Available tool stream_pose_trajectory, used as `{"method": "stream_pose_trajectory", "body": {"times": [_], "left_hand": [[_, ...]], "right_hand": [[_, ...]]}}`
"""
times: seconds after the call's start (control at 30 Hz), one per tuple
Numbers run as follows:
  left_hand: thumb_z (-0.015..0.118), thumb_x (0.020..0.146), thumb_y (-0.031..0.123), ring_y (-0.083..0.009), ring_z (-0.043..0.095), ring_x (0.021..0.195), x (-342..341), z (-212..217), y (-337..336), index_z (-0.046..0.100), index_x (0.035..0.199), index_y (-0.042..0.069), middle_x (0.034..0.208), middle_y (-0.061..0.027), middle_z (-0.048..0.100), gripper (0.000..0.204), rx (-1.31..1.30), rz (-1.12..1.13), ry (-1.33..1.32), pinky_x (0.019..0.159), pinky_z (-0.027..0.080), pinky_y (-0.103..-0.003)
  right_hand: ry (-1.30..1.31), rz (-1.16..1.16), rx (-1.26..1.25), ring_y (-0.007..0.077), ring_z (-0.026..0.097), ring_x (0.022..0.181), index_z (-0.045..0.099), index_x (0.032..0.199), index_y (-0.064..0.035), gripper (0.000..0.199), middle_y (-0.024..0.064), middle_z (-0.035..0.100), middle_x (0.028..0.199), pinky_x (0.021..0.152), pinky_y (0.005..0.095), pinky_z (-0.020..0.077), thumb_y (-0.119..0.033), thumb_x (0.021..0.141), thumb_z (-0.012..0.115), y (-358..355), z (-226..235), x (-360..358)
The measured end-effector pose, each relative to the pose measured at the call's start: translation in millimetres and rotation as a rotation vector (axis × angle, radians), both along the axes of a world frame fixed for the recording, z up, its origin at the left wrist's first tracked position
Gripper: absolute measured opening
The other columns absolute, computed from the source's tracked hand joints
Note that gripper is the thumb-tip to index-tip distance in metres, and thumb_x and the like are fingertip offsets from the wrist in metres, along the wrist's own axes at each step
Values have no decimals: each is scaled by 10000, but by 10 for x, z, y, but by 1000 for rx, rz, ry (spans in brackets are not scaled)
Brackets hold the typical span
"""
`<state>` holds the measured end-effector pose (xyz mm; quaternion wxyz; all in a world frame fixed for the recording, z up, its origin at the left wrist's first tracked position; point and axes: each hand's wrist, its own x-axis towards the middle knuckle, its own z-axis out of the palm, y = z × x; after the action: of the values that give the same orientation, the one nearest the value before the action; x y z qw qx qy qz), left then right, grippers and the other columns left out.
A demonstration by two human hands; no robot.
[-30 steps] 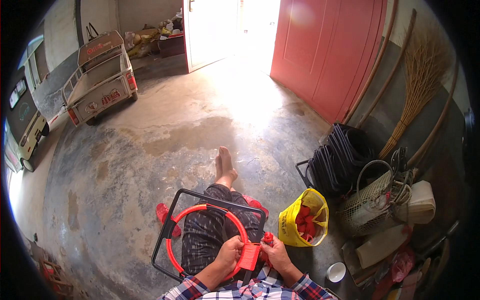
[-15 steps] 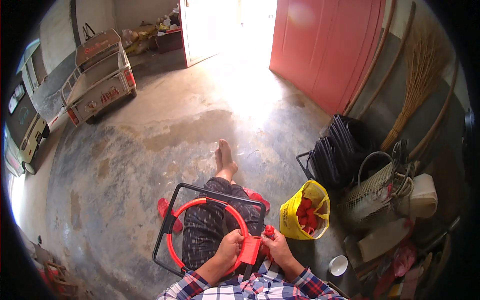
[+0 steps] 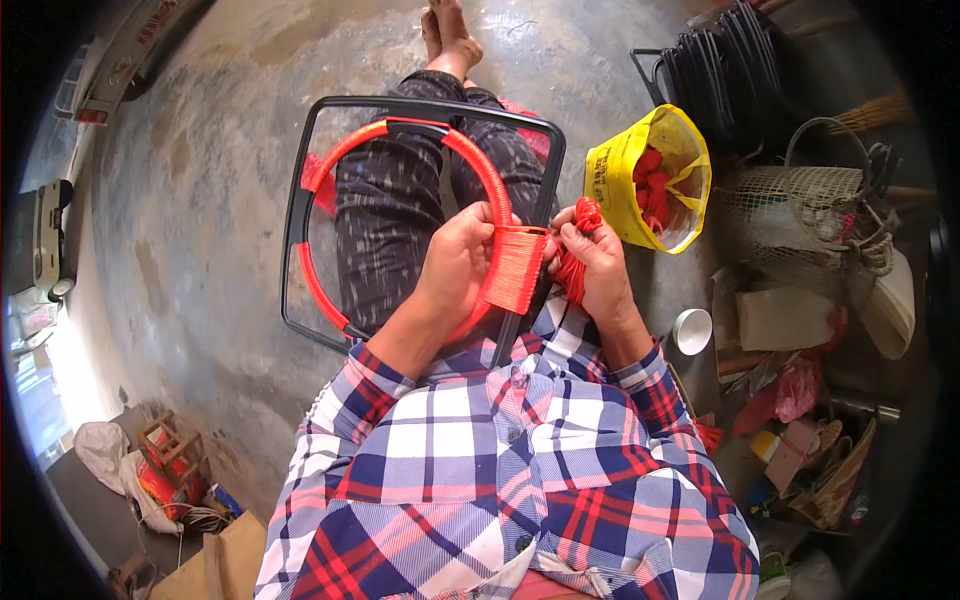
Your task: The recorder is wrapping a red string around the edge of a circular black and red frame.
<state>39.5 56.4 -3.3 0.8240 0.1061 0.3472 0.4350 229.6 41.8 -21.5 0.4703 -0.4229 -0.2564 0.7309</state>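
A black square frame [image 3: 300, 190] lies across my lap with a red ring [image 3: 345, 150] set inside it. Red cord is wound in tight turns [image 3: 515, 268] around the ring and the frame's right bar. My left hand [image 3: 458, 258] grips the ring just left of that winding. My right hand [image 3: 592, 262] is closed on a bundle of red cord [image 3: 580, 222] right beside the winding. My legs stretch forward under the frame toward my bare feet [image 3: 450, 25].
A yellow bag [image 3: 610, 170] holding red cord bundles stands at my right. Behind it lean stacked black frames [image 3: 720, 70]. A woven basket [image 3: 800, 200], a white cup [image 3: 692, 330] and clutter fill the right side. A cart [image 3: 110, 60] stands far left on the concrete floor.
The view has tipped down and drawn closer to my lap. My hands stay on the ring and the cord at the winding.
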Motion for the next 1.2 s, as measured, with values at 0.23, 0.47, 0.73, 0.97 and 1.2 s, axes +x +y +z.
{"method": "stream_pose_trajectory", "body": {"times": [0.23,0.47,0.73,0.97,1.2], "left_hand": [[428,797,62,-207,644,881,2,-89,-120,535,1056,-36,984,-128,619,297,59,0,6,846,528,-314],[418,810,42,-216,664,860,1,-100,-87,528,1066,-41,980,-154,636,290,60,-30,37,821,545,-317],[424,822,47,-214,667,860,-6,-106,-66,528,1067,-38,972,-147,636,279,71,-34,36,816,548,-312],[400,776,6,-199,647,796,9,-130,-50,547,993,-32,926,-130,632,265,56,-23,99,777,544,-303],[410,792,32,-205,653,816,23,-90,-70,547,992,-37,908,-132,635,252,50,-1,83,783,544,-309]], "right_hand": [[0,13,5,81,566,696,538,1037,-47,114,25,602,800,631,202,468,-103,938,548,-114,-8,1],[-78,47,46,84,577,722,540,1024,-50,128,12,593,815,661,220,473,-104,916,581,-82,6,-9],[-58,67,51,87,579,735,537,1028,-48,146,7,587,826,670,230,478,-113,912,599,-64,-21,-7],[-89,72,47,77,574,741,541,1046,-54,161,-5,581,846,671,229,480,-122,914,603,-87,-21,-13],[-88,43,43,81,584,732,541,1050,-55,161,1,589,831,663,229,488,-122,916,601,-64,-23,-24]]}}
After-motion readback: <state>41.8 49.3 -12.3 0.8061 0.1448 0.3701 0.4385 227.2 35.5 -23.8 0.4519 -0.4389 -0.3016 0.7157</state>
